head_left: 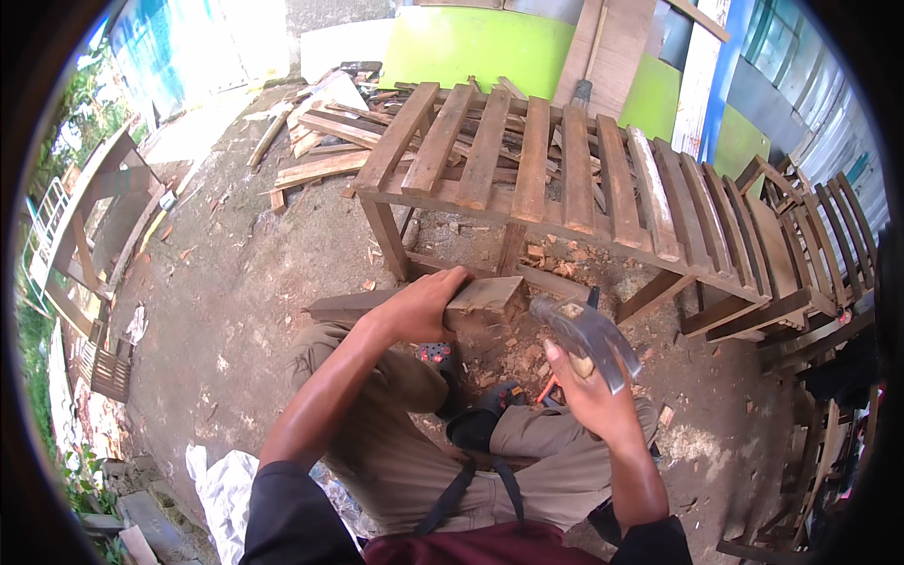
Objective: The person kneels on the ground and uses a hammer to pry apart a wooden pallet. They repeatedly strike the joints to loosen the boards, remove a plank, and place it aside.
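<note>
My left hand (426, 309) is wrapped over a thick wooden beam (488, 299) lying crosswise above my knees, its cut end facing right. The far side of that grip is hidden. In my right hand (595, 400) is a claw hammer (589, 339), held by its wooden handle with the metal head up and the claw toward the right. The hammer head is just right of the beam's end, apart from it. Below, between my feet, part of an orange tool (547, 389) lies on the ground.
A long slatted wooden bench (537, 160) stands ahead, reaching to the right. Behind it is a pile of scrap planks (330, 141). Wood chips (513, 363) litter the dirt floor. A white plastic sack (224, 499) lies at my left, and a wooden frame (89, 217) stands far left.
</note>
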Demonstrator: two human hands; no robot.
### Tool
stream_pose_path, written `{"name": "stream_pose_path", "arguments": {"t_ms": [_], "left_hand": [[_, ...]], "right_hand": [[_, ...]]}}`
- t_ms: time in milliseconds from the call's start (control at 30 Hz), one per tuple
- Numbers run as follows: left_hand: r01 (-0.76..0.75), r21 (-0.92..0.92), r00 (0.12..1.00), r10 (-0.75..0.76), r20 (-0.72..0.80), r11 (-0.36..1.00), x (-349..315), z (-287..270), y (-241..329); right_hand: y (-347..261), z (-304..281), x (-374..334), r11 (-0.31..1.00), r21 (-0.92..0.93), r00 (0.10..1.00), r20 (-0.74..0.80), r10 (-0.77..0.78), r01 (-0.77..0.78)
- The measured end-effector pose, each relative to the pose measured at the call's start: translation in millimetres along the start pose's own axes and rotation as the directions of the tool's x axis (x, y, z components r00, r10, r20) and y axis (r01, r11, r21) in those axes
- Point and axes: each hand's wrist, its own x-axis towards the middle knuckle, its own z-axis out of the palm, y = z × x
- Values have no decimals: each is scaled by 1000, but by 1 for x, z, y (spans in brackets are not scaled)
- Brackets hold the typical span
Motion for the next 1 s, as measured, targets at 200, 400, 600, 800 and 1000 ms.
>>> {"name": "stream_pose_path", "arguments": {"t_ms": [200,400,600,800,1000], "left_hand": [[66,10,998,-66,12,998,-4,3,1],[81,16,997,-81,18,997,-4,-1,0],[111,60,994,-112,3,992,-9,2,-10],[120,66,991,-115,-66,991,-5,-4,-5],[125,16,978,-120,-169,992,-15,-10,-15]], "right_hand": [[-28,-16,-18,925,380,992,-107,63,-17],[-16,-1,-3,993,82,995,-68,-73,79],[0,3,-20,953,301,989,-144,19,25],[-4,16,-10,998,56,999,-30,45,-43],[12,23,-31,915,373,987,94,129,-155]]}}
